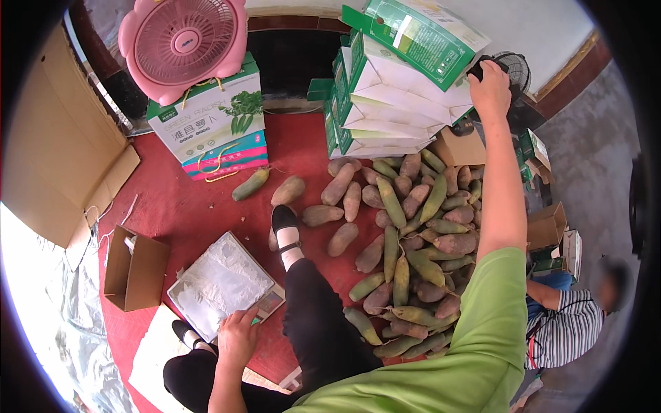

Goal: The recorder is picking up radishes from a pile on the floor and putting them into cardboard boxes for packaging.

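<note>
My right arm is stretched far out to the upper right. There my right hand (490, 89) is closed on a black object (494, 63) beside the stack of bags; its kind does not show. Low in the view, my left hand (237, 337) is by the near edge of a flat scale (220, 282) with a whitish covered top. Its fingers are curled, and a small green bit (256, 321) shows at the fingertips; what they hold is hidden. Between and right of my legs lies a big heap of green and brownish radishes (413, 241), several apart from it.
White-and-green paper bags (392, 103) are stacked behind the heap. A pink fan (182, 45) stands on printed boxes (206, 124). Left are a small open carton (134, 268) and a large cardboard sheet (62, 144). A person in a striped shirt (568, 330) is at the right.
</note>
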Motion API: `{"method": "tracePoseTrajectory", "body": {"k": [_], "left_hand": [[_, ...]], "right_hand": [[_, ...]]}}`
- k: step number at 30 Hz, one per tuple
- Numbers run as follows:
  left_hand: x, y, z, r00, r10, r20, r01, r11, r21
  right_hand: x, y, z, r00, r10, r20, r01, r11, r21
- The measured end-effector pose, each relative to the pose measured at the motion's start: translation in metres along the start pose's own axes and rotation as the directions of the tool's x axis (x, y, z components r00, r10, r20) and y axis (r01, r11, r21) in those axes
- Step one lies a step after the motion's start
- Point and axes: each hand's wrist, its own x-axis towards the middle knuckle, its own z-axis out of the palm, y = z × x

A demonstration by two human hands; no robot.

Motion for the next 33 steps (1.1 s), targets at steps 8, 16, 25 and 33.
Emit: {"method": "tracePoseTrajectory", "body": {"k": [8,16,25,33], "left_hand": [[-0.001,-0.012,-0.002,0.995,-0.059,0.084,0.058,0.998,0.017],[0.001,-0.026,-0.007,0.986,-0.14,0.086,0.141,0.99,-0.002],[-0.006,-0.03,-0.012,0.973,-0.19,0.134,0.198,0.979,-0.051],[-0.009,-0.016,-0.013,0.994,-0.104,0.023,0.106,0.987,-0.12]], "right_hand": [[0.024,-0.122,0.038,0.914,-0.086,0.397,-0.172,0.804,0.569],[0.082,-0.176,0.117,0.919,-0.015,0.395,-0.219,0.813,0.54],[0.088,-0.195,0.127,0.801,0.032,0.598,-0.521,0.531,0.668],[0.063,-0.17,0.12,0.947,0.254,0.198,-0.298,0.456,0.839]]}}
